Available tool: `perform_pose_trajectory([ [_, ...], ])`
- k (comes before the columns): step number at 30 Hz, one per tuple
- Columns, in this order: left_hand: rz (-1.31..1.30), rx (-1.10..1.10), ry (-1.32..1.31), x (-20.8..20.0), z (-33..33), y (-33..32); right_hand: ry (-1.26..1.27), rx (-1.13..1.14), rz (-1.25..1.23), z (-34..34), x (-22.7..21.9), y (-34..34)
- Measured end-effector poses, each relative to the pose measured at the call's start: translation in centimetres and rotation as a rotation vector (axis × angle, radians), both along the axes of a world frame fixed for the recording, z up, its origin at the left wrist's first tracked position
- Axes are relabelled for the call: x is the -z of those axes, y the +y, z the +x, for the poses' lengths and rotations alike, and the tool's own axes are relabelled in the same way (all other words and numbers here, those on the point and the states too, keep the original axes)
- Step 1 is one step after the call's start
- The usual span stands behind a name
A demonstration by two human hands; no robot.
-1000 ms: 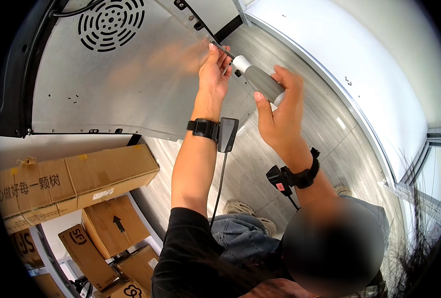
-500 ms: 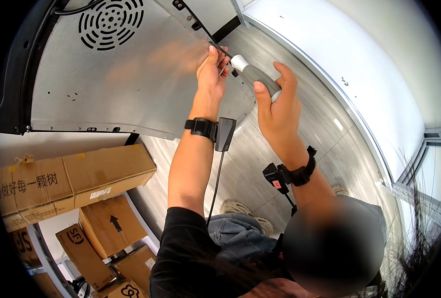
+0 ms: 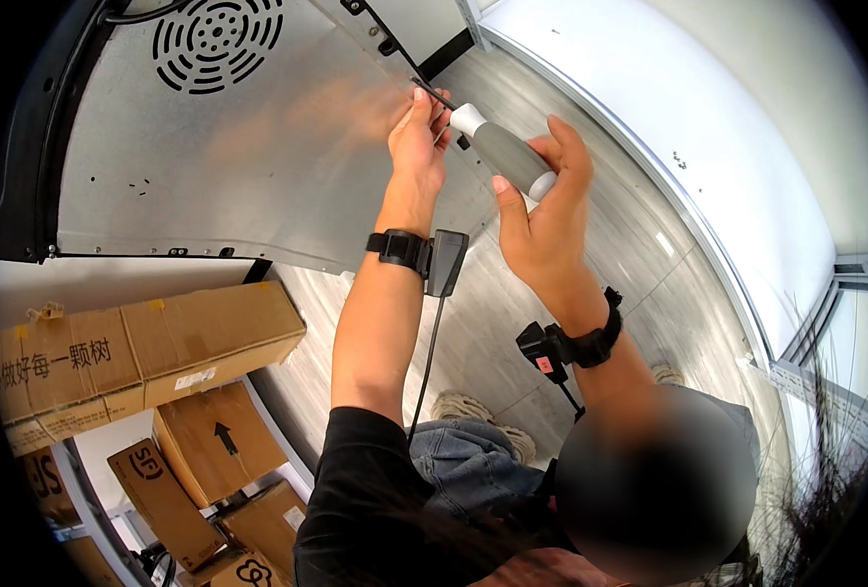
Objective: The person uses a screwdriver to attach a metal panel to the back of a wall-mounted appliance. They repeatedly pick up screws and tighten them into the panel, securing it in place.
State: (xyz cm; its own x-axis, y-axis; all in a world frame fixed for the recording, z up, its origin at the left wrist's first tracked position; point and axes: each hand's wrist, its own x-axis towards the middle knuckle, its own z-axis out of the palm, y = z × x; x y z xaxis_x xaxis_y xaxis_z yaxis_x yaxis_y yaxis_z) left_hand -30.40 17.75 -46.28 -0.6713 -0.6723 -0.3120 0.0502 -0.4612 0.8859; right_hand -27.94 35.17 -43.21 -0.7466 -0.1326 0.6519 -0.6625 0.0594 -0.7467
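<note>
A screwdriver (image 3: 505, 155) with a grey handle and white collar slants toward the edge of a large grey metal panel (image 3: 287, 176). My left hand (image 3: 418, 142) is at that edge, fingers closed around the dark shaft near its tip. What the tip touches is hidden by the fingers. My right hand (image 3: 551, 210) is loosely curled at the handle's butt end, thumb on the near side and fingers on the far side, with the rounded end showing between them.
A round vent (image 3: 219, 39) is cut in the panel. Cardboard boxes (image 3: 214, 435) lie at lower left, a long carton (image 3: 209, 338) above them. Small dark screws (image 3: 679, 159) lie on a white surface (image 3: 639, 117) at right. Cables run from both wrist straps.
My right thumb and fingers have shifted around the handle, and its butt end now shows more. My left hand stays almost where it was at the shaft.
</note>
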Motion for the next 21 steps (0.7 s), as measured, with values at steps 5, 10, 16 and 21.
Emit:
perform_pose_trajectory([
  [5,-0.020,-0.011,-0.021,0.1,0.1,-0.1,-0.250,-0.047,0.129,0.1,-1.1,0.7],
  [10,-0.074,-0.028,-0.052,0.5,-0.2,0.0,-0.032,-0.041,0.097,0.1,-0.2,0.5],
  [16,-0.101,-0.071,-0.084,1.1,-0.3,-0.1,0.098,0.046,0.003,-0.1,-0.8,0.2],
  [21,-0.117,-0.051,-0.091,1.1,-0.4,-0.1,-0.103,0.028,0.122,0.1,-0.5,0.4],
])
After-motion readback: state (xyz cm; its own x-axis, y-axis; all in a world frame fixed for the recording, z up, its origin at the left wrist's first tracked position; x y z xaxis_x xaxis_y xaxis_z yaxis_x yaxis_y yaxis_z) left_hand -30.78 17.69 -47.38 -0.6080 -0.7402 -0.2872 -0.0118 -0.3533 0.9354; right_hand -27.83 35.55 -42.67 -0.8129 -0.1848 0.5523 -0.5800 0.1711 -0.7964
